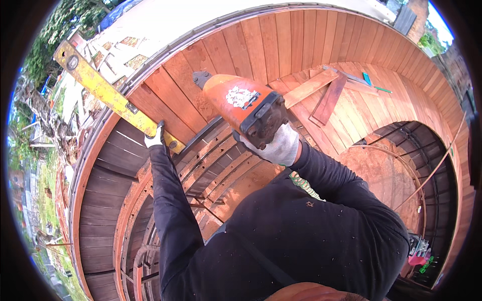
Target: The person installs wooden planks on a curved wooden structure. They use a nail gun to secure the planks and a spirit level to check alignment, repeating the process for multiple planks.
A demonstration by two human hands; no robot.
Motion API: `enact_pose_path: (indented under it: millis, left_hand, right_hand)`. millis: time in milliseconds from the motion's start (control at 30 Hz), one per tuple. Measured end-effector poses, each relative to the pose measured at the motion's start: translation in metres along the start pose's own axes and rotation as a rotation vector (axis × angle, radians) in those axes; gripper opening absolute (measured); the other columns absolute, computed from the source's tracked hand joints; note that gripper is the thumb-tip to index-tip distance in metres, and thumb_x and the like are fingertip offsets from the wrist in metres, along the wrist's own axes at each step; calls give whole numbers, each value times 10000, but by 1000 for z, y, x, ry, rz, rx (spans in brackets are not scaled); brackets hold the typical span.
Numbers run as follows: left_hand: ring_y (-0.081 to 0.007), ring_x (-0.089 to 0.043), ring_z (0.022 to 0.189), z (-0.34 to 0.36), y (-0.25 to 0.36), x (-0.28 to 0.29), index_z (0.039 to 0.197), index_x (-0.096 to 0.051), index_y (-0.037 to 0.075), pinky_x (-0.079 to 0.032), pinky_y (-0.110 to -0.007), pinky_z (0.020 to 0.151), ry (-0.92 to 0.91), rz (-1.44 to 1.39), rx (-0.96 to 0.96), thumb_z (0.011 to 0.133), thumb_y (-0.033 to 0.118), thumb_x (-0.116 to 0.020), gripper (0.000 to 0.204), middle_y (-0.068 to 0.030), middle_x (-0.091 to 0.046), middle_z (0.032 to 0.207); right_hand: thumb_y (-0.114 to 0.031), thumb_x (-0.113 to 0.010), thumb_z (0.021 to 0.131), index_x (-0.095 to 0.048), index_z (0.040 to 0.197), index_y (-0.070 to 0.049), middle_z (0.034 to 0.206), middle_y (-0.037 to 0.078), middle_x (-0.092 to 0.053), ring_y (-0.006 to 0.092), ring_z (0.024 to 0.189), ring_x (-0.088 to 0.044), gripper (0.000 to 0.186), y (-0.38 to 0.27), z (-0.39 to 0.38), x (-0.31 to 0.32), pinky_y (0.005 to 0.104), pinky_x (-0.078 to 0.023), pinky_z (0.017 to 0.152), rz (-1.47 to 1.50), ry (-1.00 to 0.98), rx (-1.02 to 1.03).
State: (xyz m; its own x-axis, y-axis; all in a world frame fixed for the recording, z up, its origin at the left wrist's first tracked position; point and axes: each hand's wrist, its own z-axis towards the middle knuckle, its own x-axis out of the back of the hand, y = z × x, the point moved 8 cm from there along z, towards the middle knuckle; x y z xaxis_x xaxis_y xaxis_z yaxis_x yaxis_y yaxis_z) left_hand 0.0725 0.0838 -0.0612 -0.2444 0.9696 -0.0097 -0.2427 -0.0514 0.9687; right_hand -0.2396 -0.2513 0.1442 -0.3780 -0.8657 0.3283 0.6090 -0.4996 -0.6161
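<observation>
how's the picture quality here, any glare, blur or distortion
Head view: the pale expanse beyond the plank wall is blown out nearly white; head view: fisheye framing leaves black corners, with coloured fringing at the circular edge; head view: orange nail gun and yellow level show no marked blur, while the far greenery looks soft.

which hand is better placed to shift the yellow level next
Probably the left: the left hand is at the yellow level, near its lower end, while the right hand is occupied holding the orange power tool.
</observation>
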Motion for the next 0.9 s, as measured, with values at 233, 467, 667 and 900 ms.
enact_pose_path:
  millis: [233,467,667,900]
  left_hand:
    - [-237,-633,943,30,-34,14,1202,-581,-83,-517,-359,850,43,250,75,677,332,-877,732,-150,-654,1150]
    - [-238,-630,936,-13,9,-9,1242,-563,-77,-521,-374,843,77,291,124,693,384,-866,778,-156,-642,1172]
    - [-281,-637,896,-19,11,12,1249,-532,-21,-555,-419,812,237,319,171,700,358,-871,749,-170,-629,1153]
    - [-298,-612,1015,-54,48,34,1295,-484,-72,-509,-392,901,516,655,-4,676,392,-874,866,-220,-603,1199]
  right_hand:
    - [-202,-758,823,-616,1111,-17,986,123,-680,213,874,-657,370,-1,-45,117,343,-521,784,123,232,-472]
    - [-343,-707,839,-579,1221,-91,1025,152,-682,310,899,-664,474,24,-100,231,368,-521,794,-346,99,-825]
    - [-371,-656,829,-488,1332,-111,1084,183,-666,369,980,-637,591,84,-154,303,444,-508,850,-913,-144,-953]
    - [-398,-634,839,-413,1420,-122,1099,153,-681,319,982,-662,680,192,-221,351,420,-516,862,-1072,-398,-1217]
